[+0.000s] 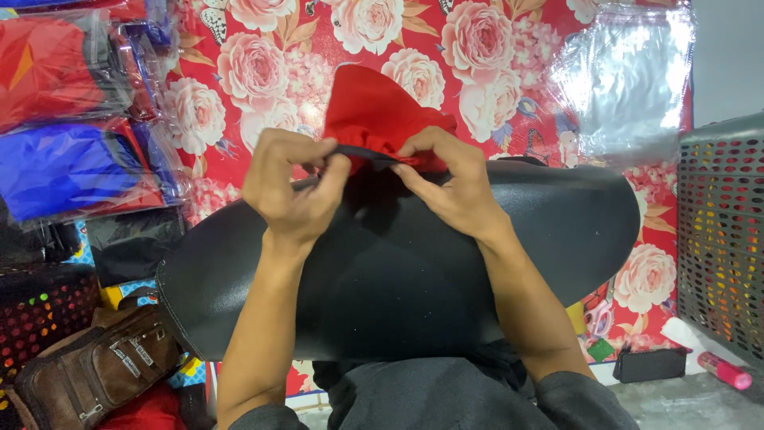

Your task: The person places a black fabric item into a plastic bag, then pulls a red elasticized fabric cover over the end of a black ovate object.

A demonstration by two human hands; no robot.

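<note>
The person sits on the floor with a large black seat cover (398, 279) lying over the lap. Its far edge points to the flowered red mat (263, 72) that covers the floor in front. Both hands work at the middle of this far edge. The left hand (294, 187) is closed in a pinch: thumb and fingers press together on the thin black rim of the cover. The right hand (450, 187) is closed in the same way, its fingertips holding the rim together with the gathered red cloth (370, 107), which stands up in a soft peak just behind the hands. I cannot tell whether the red cloth is sewn to the cover or only tucked in.

By the left edge of the mat lie folded red and blue goods in clear plastic bags (72, 119), and near the left knee a brown bag (95, 370). An empty clear plastic sheet (629, 76) lies at the far right corner of the mat, a grey basket with holes (724, 239) stands at the right, and a small pink tube (726, 372) lies on the bare floor.

In my judgement, the risk is slipping: the black material looks smooth, and both pinches hold only a narrow rim. A hard pull could free the red cloth, or the whole cover could slide off the lap.
</note>
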